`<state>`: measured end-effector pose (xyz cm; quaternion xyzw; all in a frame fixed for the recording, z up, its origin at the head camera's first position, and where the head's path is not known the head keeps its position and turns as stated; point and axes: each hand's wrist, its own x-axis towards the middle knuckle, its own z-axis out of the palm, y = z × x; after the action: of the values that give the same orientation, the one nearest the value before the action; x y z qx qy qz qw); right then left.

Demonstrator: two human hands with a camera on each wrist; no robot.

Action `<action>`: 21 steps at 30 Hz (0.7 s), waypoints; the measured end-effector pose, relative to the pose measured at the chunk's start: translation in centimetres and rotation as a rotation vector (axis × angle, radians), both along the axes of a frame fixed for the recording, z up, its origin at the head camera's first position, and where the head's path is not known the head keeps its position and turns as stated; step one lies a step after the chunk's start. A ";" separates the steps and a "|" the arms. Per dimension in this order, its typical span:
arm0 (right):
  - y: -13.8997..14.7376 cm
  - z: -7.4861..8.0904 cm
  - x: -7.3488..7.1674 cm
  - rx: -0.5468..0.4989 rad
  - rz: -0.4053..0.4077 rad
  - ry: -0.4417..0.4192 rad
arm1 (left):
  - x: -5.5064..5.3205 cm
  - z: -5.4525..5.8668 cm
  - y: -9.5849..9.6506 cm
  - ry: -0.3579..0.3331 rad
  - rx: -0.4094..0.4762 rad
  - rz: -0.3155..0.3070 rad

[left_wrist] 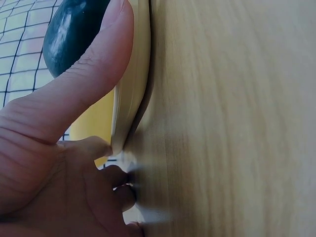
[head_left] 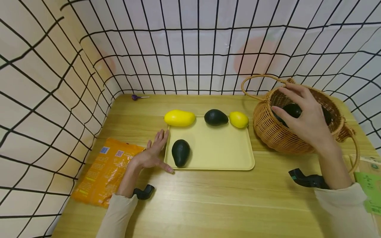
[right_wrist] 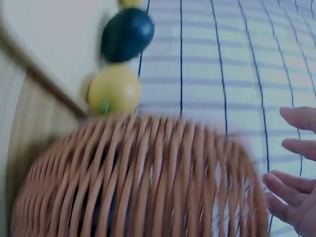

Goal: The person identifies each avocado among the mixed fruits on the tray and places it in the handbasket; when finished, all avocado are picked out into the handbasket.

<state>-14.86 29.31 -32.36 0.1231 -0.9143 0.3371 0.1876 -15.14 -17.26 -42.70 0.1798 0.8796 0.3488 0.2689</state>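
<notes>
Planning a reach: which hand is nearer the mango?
Left: the left hand is just front-left of the mango, beside the tray; the right hand is far right, over the wicker basket.

You are at an enclosed tabletop station, resembling a lab recording booth rather than a kitchen, as identified by the black-gridded white backdrop (head_left: 190,43) bounding three sides of the wood-grain table (head_left: 214,201) and the black wrist-worn units (head_left: 146,192).
</notes>
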 end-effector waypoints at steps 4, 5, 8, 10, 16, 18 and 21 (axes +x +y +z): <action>-3.0 0.3 -0.5 0.006 0.107 -0.030 | 0.0 0.0 0.0 -0.002 0.000 0.004; -3.7 0.2 -0.7 0.008 0.132 -0.045 | 0.0 0.0 0.1 -0.001 0.001 0.004; -5.7 -0.5 -1.9 0.012 0.205 -0.097 | 0.0 0.0 0.0 0.001 0.000 0.006; -6.7 -1.4 -2.9 0.016 0.246 -0.141 | 0.0 0.0 0.0 0.001 -0.001 0.006; -8.9 -4.1 -5.3 0.017 0.340 -0.295 | 0.0 -0.2 0.1 -0.005 0.002 0.009; -9.4 -4.8 -5.9 0.025 0.360 -0.326 | -0.1 -0.2 0.1 -0.006 0.004 0.013; -10.0 -5.7 -6.8 0.022 0.390 -0.332 | -0.1 -0.2 0.0 -0.009 0.008 0.015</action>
<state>-21.63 19.29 -38.10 0.2423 -0.8952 0.3723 -0.0352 -15.20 -17.25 -42.93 0.1729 0.8783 0.3552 0.2694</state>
